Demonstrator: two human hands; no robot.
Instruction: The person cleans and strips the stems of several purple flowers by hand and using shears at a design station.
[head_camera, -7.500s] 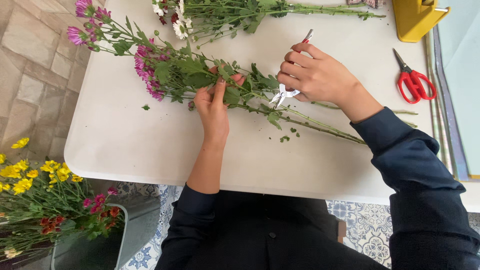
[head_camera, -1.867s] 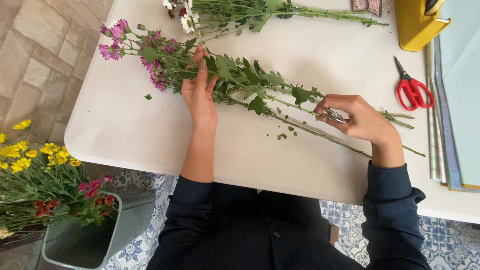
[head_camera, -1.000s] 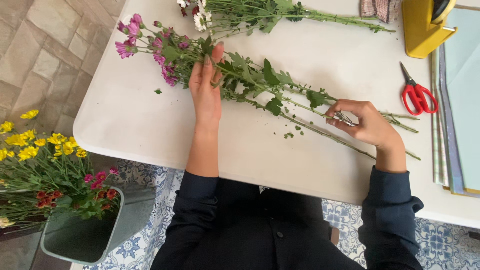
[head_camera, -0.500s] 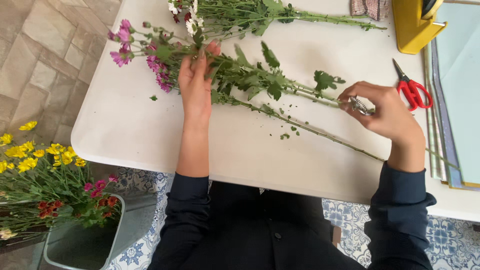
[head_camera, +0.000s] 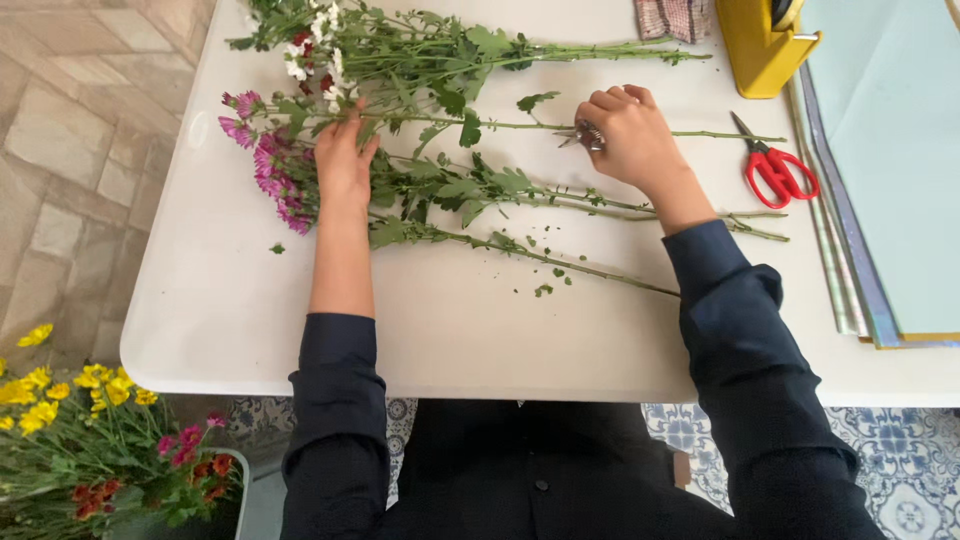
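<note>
Since 0.5 s ago right hand (head_camera: 625, 135) slid fwd w/ small metal tool (head_camera: 588, 135) in curled fingers to 12 o'clock-side stem (head_camera: 520, 125); left hand (head_camera: 343, 160), fingers flat, presses pink blooms (head_camera: 270, 180) — next stem being stripped.

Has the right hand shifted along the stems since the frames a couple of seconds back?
Yes. The right hand, closed on a small metal tool, has moved up the table, from below the red scissors to level with them, on a higher stem.

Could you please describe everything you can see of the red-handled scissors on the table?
The red-handled scissors lie flat on the white table, shut, dark blades pointing up-left, red loop handles toward the stacked paper sheets. They sit below the yellow dispenser and right of the right hand. Nothing grips them; a green stem passes the blade tips.
</note>
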